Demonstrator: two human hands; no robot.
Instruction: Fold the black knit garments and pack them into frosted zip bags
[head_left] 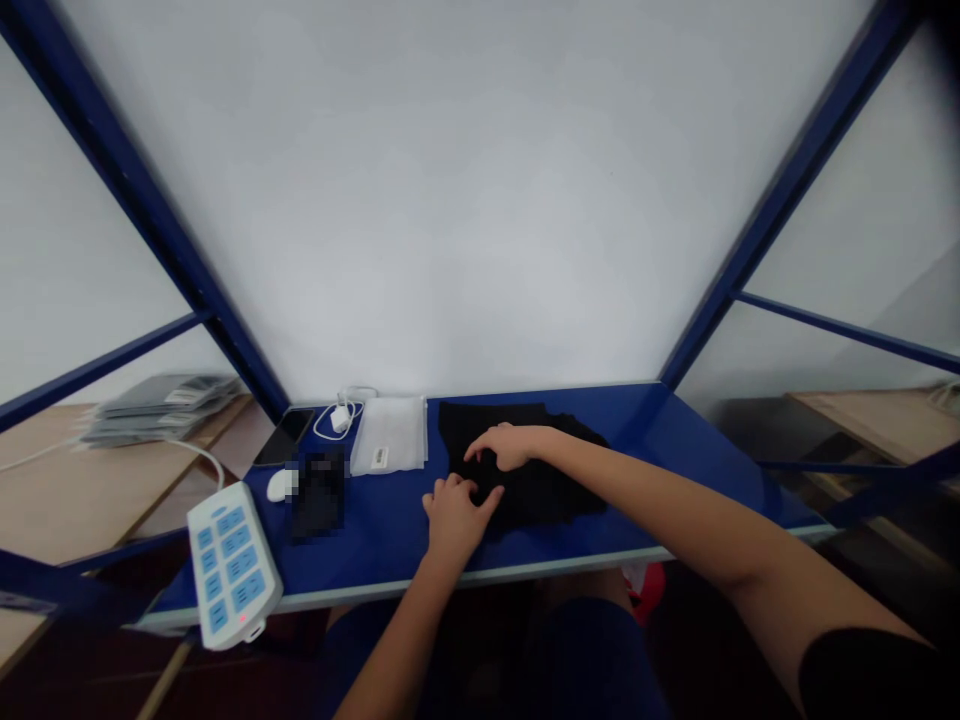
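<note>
One black cloth [536, 495] lies spread on the blue table [652, 420], in front of the person and to the right of the white bag [390, 435]. It seems light, soft and limp, not fragile, and probably it wrinkles easily; better to take it by its edges or two corners, with flat fingers. Its long axis goes mostly from left to right along the table; the far left edge looks straighter, the right end more uneven. Which end is its top, I cannot tell.

The left hand [454, 515] touches its near left part, thumb and fingers apart. The right hand [514, 447] is over its left half, fingers bent; whether they pinch the cloth, I cannot tell. Farther left are the charger [341, 418], the phone [283, 438] and the power strip [234, 565].
</note>
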